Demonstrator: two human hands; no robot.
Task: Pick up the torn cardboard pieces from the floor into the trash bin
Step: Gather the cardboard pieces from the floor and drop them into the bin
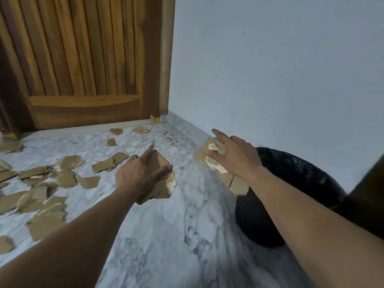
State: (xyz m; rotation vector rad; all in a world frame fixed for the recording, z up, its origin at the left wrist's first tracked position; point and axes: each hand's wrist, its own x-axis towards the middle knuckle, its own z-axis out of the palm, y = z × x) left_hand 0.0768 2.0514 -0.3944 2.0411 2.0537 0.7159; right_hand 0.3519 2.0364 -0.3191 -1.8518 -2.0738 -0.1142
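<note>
Several torn brown cardboard pieces [43, 183] lie scattered over the marble floor at the left. My left hand [137, 173] grips a stack of cardboard pieces [164, 183] in the middle of the view, held above the floor. A second bunch of cardboard pieces [220, 173] is clutched by my right hand [234, 156], which hovers just left of the black trash bin [291, 183]. The bin stands on the floor against the wall at the right; my right forearm crosses over its near side.
A wooden door [87, 59] closes off the far left, with a few cardboard scraps [141, 129] near its threshold. A pale wall [270, 69] runs along the right. A dark object [369, 200] stands beside the bin at the right edge.
</note>
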